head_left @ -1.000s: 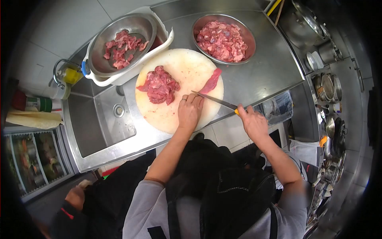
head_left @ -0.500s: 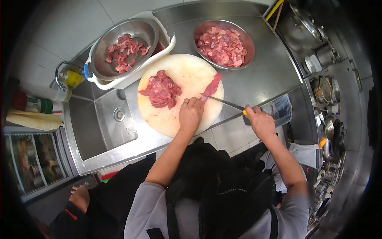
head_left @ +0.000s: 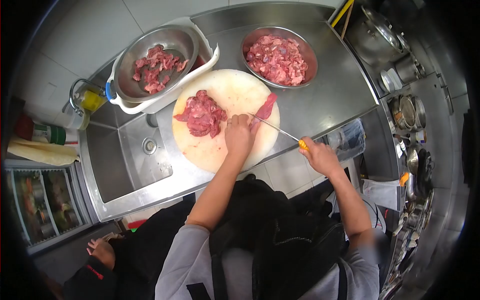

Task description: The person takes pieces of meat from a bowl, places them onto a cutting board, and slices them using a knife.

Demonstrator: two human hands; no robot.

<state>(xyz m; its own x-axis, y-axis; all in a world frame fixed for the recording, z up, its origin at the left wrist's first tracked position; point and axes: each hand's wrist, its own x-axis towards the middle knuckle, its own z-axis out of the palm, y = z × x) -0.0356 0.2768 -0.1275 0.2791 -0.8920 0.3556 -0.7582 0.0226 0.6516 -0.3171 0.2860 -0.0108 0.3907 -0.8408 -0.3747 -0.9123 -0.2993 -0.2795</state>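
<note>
A long strip of raw meat (head_left: 267, 106) lies near the right edge of the round white cutting board (head_left: 240, 82). My left hand (head_left: 239, 134) rests on the board with fingers bent together, holding the strip's near end. In my right hand (head_left: 321, 157) is a knife (head_left: 280, 130), gripped by its yellow handle. Its blade points up and left across the strip, its tip close to my left fingers. Whether the edge is into the meat I cannot tell. Left of my left hand sits a pile of raw meat (head_left: 202, 114).
Behind the board stand a steel bowl of cut meat (head_left: 279, 59) and a steel basin (head_left: 190, 42) with meat pieces, set on a white tub (head_left: 214, 57). A sink (head_left: 117, 170) lies left. Another person's hand (head_left: 102, 252) shows lower left.
My right hand has moved slightly down and left, and the knife slants more steeply. My left hand stays on the strip. The other person's hand has shifted slightly.
</note>
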